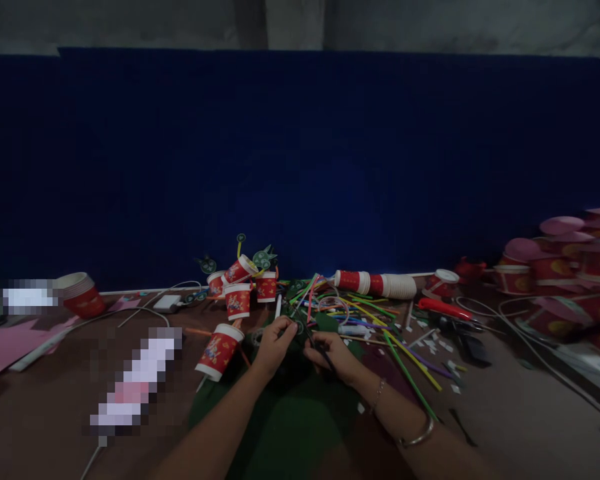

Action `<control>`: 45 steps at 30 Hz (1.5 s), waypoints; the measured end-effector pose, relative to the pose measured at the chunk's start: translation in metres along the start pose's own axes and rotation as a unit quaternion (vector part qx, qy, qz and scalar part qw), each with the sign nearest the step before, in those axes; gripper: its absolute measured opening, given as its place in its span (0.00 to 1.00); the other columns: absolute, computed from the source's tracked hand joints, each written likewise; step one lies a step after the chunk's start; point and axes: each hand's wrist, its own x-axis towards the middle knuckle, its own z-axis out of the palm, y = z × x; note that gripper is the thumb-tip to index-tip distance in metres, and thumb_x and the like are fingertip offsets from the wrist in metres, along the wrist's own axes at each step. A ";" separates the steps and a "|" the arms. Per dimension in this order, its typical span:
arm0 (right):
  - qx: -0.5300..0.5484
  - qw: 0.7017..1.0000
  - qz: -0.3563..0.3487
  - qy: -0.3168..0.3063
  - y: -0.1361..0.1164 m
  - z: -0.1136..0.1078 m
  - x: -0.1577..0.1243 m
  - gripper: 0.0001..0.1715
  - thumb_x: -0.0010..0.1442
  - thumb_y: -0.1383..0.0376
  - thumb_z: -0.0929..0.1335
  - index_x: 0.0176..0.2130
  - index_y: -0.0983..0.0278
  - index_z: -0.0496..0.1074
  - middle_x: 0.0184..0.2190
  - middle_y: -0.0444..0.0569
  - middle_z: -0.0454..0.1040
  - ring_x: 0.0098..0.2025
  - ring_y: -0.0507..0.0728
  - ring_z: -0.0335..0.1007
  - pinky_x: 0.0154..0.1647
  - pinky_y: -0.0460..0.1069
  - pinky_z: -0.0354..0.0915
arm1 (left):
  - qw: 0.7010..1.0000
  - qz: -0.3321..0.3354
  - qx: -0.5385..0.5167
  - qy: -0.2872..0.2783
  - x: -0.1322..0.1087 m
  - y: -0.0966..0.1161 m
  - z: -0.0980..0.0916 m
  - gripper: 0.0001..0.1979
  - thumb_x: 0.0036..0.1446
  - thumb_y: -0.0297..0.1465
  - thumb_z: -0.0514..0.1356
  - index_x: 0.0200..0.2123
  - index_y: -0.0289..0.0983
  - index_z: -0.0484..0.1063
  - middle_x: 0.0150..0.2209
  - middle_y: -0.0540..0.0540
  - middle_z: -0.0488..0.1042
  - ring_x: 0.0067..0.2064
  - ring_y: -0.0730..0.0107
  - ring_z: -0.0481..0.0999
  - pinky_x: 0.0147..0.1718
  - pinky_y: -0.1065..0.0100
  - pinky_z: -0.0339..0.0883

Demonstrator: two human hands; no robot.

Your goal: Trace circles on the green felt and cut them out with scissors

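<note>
My left hand [277, 341] is closed in a pinch at the near side of the clutter, on a small dark green cut-out piece [299, 327]. Dark-handled scissors [325, 357] are in my right hand [336, 353], their blades pointing toward that piece. The dim light hides whether the blades touch it. Just left of my hands, several red paper cups [220, 352] with white rims are joined by coloured sticks into a figure. Colourful straws or sticks [365, 310] lie in a heap beyond my right hand.
Stacked cups [375, 285] lie sideways behind the sticks. White scraps [433, 343] are scattered near a red-handled tool [445, 309]. Assembled red cups with pink tops [565, 280] crowd the far right. Pink paper [20, 343], a cup stack [81, 295] and a white adapter [167, 303] sit leftward.
</note>
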 end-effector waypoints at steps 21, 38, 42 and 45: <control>-0.003 0.999 0.035 0.006 -0.001 0.001 0.002 0.17 0.45 0.55 0.70 0.23 0.64 0.63 0.11 0.35 0.58 0.11 0.46 0.54 0.11 0.41 0.51 | 1.000 -0.002 0.001 0.016 0.001 -0.006 -0.001 0.15 0.52 0.38 0.56 0.19 0.37 0.63 0.22 0.53 0.62 0.28 0.72 0.63 0.29 0.70 0.57; -0.006 0.999 0.027 -0.017 0.006 -0.003 0.003 0.16 0.46 0.56 0.70 0.25 0.65 0.65 0.11 0.36 0.59 0.12 0.46 0.56 0.12 0.40 0.51 | 1.000 0.015 0.011 0.001 0.002 -0.007 -0.003 0.14 0.51 0.37 0.56 0.18 0.37 0.63 0.23 0.52 0.63 0.28 0.71 0.64 0.31 0.70 0.59; -0.004 0.999 0.038 -0.013 0.003 -0.002 0.002 0.16 0.46 0.56 0.70 0.24 0.64 0.64 0.10 0.35 0.59 0.12 0.46 0.56 0.11 0.41 0.51 | 1.000 0.016 0.015 0.001 0.002 -0.006 -0.004 0.14 0.51 0.37 0.56 0.18 0.37 0.63 0.22 0.52 0.63 0.28 0.72 0.64 0.31 0.70 0.59; 0.007 0.999 0.043 -0.010 0.000 -0.001 0.001 0.16 0.45 0.55 0.70 0.24 0.64 0.64 0.11 0.35 0.59 0.11 0.46 0.55 0.11 0.41 0.52 | 1.000 0.016 0.018 -0.001 0.002 -0.005 -0.004 0.14 0.51 0.38 0.56 0.18 0.37 0.63 0.22 0.52 0.63 0.28 0.72 0.63 0.30 0.70 0.58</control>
